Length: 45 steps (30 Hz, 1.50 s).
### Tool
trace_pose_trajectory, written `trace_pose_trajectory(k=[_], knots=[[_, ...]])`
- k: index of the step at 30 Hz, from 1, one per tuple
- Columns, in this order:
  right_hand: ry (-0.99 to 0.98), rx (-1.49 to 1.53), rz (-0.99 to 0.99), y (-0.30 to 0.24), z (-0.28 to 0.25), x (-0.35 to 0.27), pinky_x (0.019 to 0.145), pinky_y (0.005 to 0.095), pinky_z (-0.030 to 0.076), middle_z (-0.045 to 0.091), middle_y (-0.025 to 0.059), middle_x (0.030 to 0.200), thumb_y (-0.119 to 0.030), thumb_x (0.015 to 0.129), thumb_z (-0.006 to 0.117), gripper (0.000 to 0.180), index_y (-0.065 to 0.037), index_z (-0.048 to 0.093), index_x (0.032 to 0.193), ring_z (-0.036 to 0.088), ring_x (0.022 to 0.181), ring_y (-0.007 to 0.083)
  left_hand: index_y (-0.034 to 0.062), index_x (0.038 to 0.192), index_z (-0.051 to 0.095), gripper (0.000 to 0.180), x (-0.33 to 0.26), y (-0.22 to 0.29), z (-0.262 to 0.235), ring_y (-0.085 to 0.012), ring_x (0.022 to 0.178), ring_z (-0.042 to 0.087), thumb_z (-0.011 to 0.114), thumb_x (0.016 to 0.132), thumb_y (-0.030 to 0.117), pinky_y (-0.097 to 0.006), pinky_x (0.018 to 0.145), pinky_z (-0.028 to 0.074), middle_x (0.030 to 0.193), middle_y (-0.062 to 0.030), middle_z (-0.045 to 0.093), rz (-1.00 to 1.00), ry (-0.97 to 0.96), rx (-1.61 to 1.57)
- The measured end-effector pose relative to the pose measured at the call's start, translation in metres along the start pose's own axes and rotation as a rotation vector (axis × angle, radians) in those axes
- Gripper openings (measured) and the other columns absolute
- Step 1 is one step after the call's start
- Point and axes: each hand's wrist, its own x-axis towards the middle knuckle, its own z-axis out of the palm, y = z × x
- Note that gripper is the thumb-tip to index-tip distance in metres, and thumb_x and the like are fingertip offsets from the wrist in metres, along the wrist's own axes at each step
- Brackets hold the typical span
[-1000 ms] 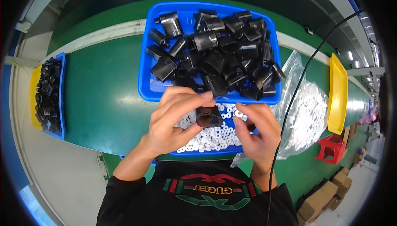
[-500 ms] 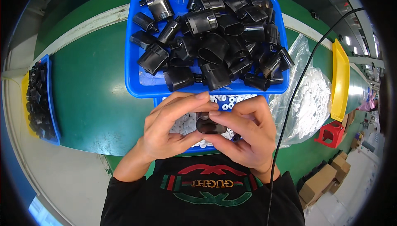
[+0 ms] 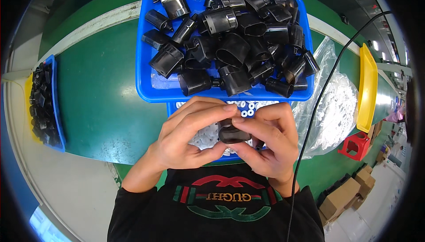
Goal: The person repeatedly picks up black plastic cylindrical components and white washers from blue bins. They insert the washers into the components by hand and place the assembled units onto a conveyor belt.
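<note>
Black part (image 3: 233, 132) half hidden by fingers (image 3: 208, 113).

surface: green table top (image 3: 102, 109) with a pale strip along the far edge | floor: light grey (image 3: 66, 197) | lower right: brown cardboard boxes (image 3: 343, 197), a small red stool (image 3: 354, 144) | light: bright glare from above

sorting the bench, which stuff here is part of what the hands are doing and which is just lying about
In hand:
left hand and right hand, both on one black part
white rings under the hands
blue tray of black housings

Lying about:
yellow tray
red block
left bin
boxes
</note>
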Motion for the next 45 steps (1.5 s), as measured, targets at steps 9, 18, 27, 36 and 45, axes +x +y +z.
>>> trace_pose_trajectory(k=[9,18,27,36,45], knots=[[0.002,0.066,0.032,-0.008,-0.010,0.000,0.070,0.0278,0.051,0.058,0.0129,0.104,0.007,0.070,0.076,0.047,0.000,0.069,0.116,0.062,0.086,0.0203,-0.0011,0.126,0.063,0.066,-0.001,0.008,-0.004,-0.0238,0.093,0.062,0.084,0.063,0.001,-0.034,0.082,0.052,0.113,-0.0138,0.055,-0.118,-0.037,-0.006],[0.089,0.558,-0.188,-0.015,-0.025,0.012,0.050,0.0266,0.042,0.064,0.0127,0.082,0.006,0.084,0.047,0.018,-0.001,0.063,0.080,0.056,0.056,0.0171,0.0059,0.096,0.057,0.047,-0.008,0.001,0.010,-0.0229,0.083,0.063,0.091,0.064,0.006,-0.035,0.075,0.051,0.087,-0.0098,0.062,-0.076,0.020,-0.057],[0.097,0.958,-0.300,-0.031,-0.006,0.014,0.042,0.0256,0.035,0.057,0.0010,0.065,-0.001,0.082,0.059,0.022,-0.010,0.051,0.063,0.048,0.050,0.0123,0.0041,0.093,0.055,0.043,-0.008,0.002,0.012,-0.0184,0.073,0.067,0.086,0.066,-0.007,-0.029,0.064,0.053,0.085,-0.0113,0.067,-0.107,-0.088,0.082],[-0.043,0.856,-0.291,-0.012,0.011,0.021,0.043,0.0267,0.033,0.056,0.0047,0.068,0.005,0.072,0.073,0.022,-0.007,0.055,0.070,0.046,0.053,0.0155,0.0047,0.093,0.056,0.035,-0.012,0.000,0.014,-0.0238,0.064,0.066,0.083,0.072,0.002,-0.032,0.055,0.051,0.079,-0.0088,0.064,-0.130,-0.027,0.053],[-0.113,0.818,-0.270,-0.011,0.011,0.025,0.043,0.0270,0.029,0.054,0.0038,0.067,0.012,0.069,0.070,0.023,-0.006,0.056,0.073,0.043,0.054,0.0152,0.0043,0.096,0.057,0.034,-0.011,0.003,0.010,-0.0250,0.066,0.066,0.080,0.072,0.000,-0.032,0.057,0.051,0.081,-0.0102,0.063,-0.112,-0.041,0.060]])
